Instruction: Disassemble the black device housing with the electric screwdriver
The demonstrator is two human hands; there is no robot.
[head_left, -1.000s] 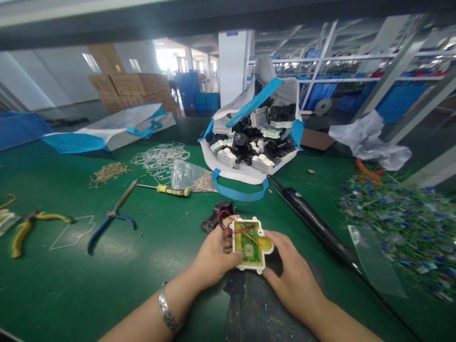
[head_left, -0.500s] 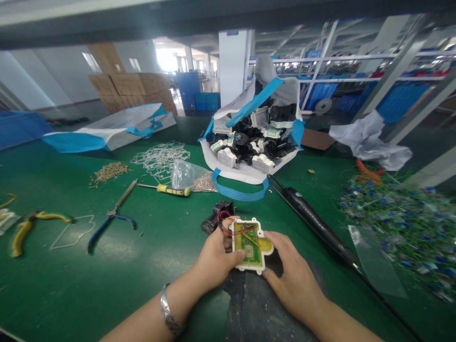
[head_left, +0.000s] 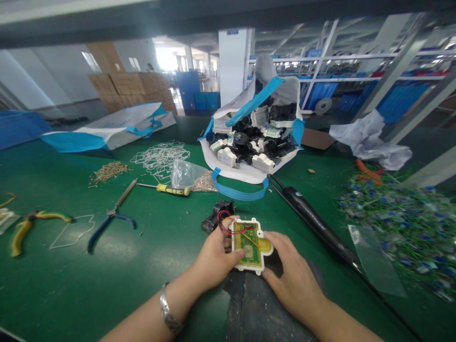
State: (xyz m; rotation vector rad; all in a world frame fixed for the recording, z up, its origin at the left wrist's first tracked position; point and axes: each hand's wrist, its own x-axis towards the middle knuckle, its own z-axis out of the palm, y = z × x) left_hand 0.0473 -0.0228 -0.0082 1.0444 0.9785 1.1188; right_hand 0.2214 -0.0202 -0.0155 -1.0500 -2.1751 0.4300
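Between my two hands is a white plastic housing (head_left: 264, 262) with a green circuit board (head_left: 252, 256) inside and red, black and yellow wires at its upper left. My left hand (head_left: 215, 259) grips the left side, its thumb lying on the board. On the right, my right hand (head_left: 294, 275) curls its fingers and thumb around the rounded end. A black plastic part (head_left: 217, 216) sits just behind my left fingers; the wires run close to it, but I cannot tell whether they join it. Under the housing lies a dark worn mat (head_left: 260, 304).
A white bag (head_left: 242, 175) full of black and white housings stands behind. Leftward lie a yellow screwdriver (head_left: 173, 190), blue-handled pliers (head_left: 112, 213), yellow pliers (head_left: 32, 218), screws (head_left: 110, 172) and white gaskets (head_left: 160, 159). A black corded tool (head_left: 317, 223) and a green-blue pile (head_left: 409, 223) lie right.
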